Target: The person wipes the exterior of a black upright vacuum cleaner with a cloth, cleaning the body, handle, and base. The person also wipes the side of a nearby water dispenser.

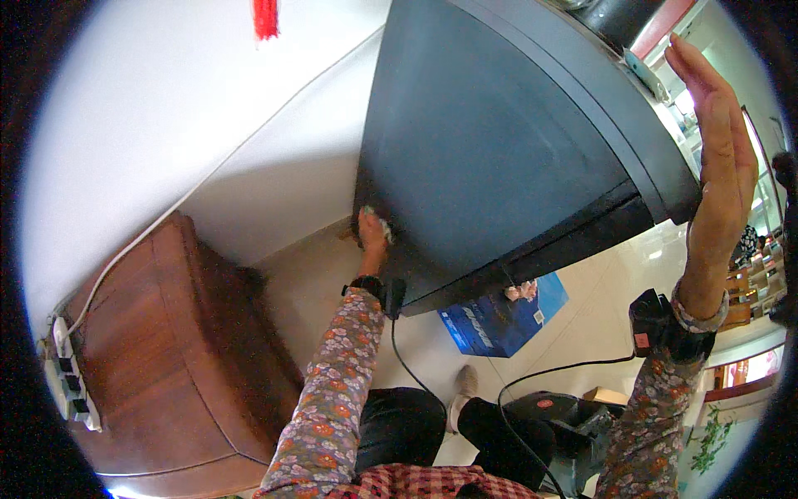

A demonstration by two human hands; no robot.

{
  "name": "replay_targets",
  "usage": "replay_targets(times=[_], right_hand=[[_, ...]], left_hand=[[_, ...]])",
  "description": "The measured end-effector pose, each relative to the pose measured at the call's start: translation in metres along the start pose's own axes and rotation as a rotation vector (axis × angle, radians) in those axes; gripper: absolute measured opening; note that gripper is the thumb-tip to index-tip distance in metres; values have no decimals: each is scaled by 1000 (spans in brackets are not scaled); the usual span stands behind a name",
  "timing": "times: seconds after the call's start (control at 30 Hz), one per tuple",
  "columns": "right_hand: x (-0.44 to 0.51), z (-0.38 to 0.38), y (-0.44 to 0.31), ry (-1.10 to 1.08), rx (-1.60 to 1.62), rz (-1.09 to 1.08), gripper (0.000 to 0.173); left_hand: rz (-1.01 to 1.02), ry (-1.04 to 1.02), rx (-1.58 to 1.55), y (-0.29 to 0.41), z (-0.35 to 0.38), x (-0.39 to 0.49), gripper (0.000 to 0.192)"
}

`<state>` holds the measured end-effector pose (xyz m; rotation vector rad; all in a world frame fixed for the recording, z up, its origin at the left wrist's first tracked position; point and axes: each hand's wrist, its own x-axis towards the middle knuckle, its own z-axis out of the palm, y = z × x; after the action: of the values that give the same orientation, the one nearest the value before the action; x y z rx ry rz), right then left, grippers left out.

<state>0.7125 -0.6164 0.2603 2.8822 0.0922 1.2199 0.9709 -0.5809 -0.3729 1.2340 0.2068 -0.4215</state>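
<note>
A large dark grey cabinet (486, 137), its smooth side panel facing me, fills the middle of the head view. Low on this panel, near its rear edge by the wall, my left hand (373, 236) presses a light-coloured cloth (386, 232) against the surface. My right hand (717, 137) is raised at the right, beside the cabinet's rounded front edge, palm flat and fingers together, holding nothing that I can see. Whether it touches the edge, I cannot tell. Black devices with cables are strapped at both wrists.
At the left stands a brown leather sofa (149, 349) with a white power strip (73, 380) on it; a white cable climbs the wall (187, 93). On the tiled floor lie a blue printed box (499, 324) and a black bin-like object (561, 424). A red tassel (265, 19) hangs above.
</note>
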Motion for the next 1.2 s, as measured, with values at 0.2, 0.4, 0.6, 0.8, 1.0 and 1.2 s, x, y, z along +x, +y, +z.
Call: replay_targets(times=[0.2,0.4,0.6,0.8,1.0,1.2], right_hand=[[-3,4,7,41,162,49,47],[-1,14,-1,116,366,180,36],[0,21,-3,218,345,92,34],[0,22,0,225,315,62,33],[-1,22,-1,235,316,59,32],[0,23,1,232,293,37,32]], left_hand=[[-46,-43,-89,-11,-16,-84,33],[420,-103,86,185,45,-227,41],[1139,-424,56,313,96,-350,49],[1313,-363,303,278,98,-341,60],[1069,-251,464,170,38,-290,59],[1045,-241,311,201,65,-320,54]])
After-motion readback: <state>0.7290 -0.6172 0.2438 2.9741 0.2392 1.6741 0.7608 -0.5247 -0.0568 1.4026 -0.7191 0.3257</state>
